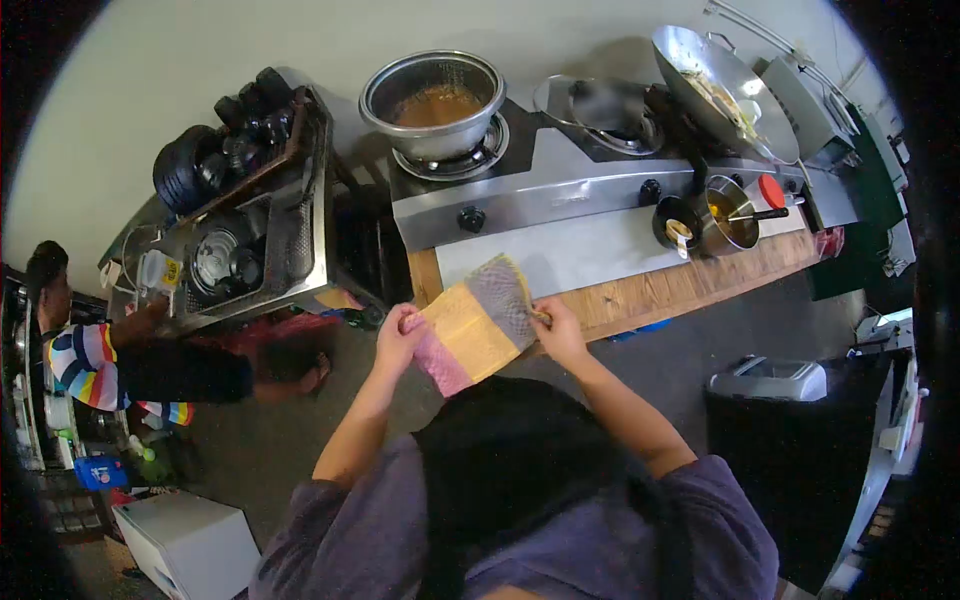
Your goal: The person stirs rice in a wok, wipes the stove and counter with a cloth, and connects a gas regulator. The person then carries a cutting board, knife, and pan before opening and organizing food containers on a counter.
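Observation:
A cloth (pixel 474 328) in pink, yellow and grey bands is spread between my two hands, in front of the wooden counter edge. My left hand (pixel 400 340) pinches its left side. On the opposite side, my right hand (pixel 558 328) grips the grey end with fingers closed. Just beyond the cloth lies a white sheet (pixel 570 245) on the wooden counter (pixel 640 298). The stove (pixel 560 190) stands behind it, with a large metal pot (pixel 432 108) of brown contents on its left burner.
A wok (pixel 735 85) with food sits at the back right. Near it are a small pot (pixel 728 215), a dark cup (pixel 676 225) and a red-lidded jar (pixel 772 190). Black bowls (pixel 190 170) fill a rack at left, where another person (pixel 90 360) stands at the sink.

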Available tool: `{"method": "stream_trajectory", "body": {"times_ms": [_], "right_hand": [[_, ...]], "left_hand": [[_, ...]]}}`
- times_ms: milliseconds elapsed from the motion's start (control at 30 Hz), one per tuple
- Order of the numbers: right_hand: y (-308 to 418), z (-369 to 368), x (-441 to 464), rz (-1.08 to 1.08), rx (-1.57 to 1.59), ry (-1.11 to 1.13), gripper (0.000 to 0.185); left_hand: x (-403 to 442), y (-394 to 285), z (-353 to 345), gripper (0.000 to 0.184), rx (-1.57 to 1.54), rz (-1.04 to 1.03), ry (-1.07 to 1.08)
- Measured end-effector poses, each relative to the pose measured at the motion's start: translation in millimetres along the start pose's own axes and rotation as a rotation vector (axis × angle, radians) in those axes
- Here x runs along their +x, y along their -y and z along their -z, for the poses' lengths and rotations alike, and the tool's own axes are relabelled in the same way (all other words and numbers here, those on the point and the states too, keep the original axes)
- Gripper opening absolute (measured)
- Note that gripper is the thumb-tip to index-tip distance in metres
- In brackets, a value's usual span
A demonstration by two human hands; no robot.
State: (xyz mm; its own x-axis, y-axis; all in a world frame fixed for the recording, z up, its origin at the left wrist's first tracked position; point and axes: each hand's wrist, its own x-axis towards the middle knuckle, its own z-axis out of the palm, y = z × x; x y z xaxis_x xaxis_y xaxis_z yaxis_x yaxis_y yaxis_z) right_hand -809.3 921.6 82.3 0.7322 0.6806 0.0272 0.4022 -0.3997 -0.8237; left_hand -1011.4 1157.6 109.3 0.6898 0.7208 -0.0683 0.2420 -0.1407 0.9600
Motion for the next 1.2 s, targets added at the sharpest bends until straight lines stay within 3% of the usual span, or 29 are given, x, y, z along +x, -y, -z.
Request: {"method": "stream_trajectory", "body": {"times_ms": [33, 133, 167, 267, 367, 467, 567, 667, 767, 867, 967, 1067, 1167, 1200], "right_hand": [[-2, 11, -7, -0.05, -0.019, -0.035, 0.026], [-52, 30, -24, -0.238, -0.22, 0.158, 0.027], [-68, 31, -29, -0.246, -0.226, 0.14, 0.026], [-70, 40, -40, -0.088, -0.309, -0.005, 0.032], [-20, 48, -38, -0.051, -0.25, -0.064, 0.043], [19, 49, -25, 0.241, -0.257, -0.075, 0.058], [28, 45, -22, 0.278, -0.32, 0.059, 0.051], [-22, 30, -6, 0.199, -0.238, 0.299, 0.033], [-27, 29, 4, 0.044, -0.081, 0.406, 0.021], [-20, 27, 19, 0.309, -0.233, 0.327, 0.019], [-21, 19, 44, 0.518, -0.352, 0.353, 0.022], [-35, 5, 67, 0.602, -0.366, 0.553, 0.023], [-15, 9, 78, 0.477, -0.464, 0.736, 0.023], [-5, 17, 77, 0.518, -0.429, 0.691, 0.022]], "left_hand": [[7, 6, -6, 0.018, 0.157, -0.11, 0.01], [16, 11, -32, 0.017, 0.489, -0.136, 0.082], [19, 31, -40, 0.018, 0.471, -0.226, 0.104], [14, -4, -51, 0.018, 0.764, -0.661, -0.029], [-6, -42, -49, 0.02, 0.612, -0.633, 0.453], [-40, -66, -51, 0.019, 0.587, -0.653, 0.706], [-54, -49, -54, 0.016, 0.648, -0.842, 0.605], [-65, -41, -53, 0.015, 0.817, -0.748, 0.497], [-72, -45, -51, 0.015, 0.838, -0.606, 0.446], [-78, -43, -51, 0.013, 0.833, -0.688, 0.306], [-80, -38, -46, 0.012, 0.894, -0.726, 0.313], [-80, -28, -43, 0.014, 0.893, -0.73, 0.297], [-78, -36, -32, 0.017, 0.845, -0.707, 0.301], [-78, -46, -26, 0.018, 0.845, -0.687, 0.303]]}}
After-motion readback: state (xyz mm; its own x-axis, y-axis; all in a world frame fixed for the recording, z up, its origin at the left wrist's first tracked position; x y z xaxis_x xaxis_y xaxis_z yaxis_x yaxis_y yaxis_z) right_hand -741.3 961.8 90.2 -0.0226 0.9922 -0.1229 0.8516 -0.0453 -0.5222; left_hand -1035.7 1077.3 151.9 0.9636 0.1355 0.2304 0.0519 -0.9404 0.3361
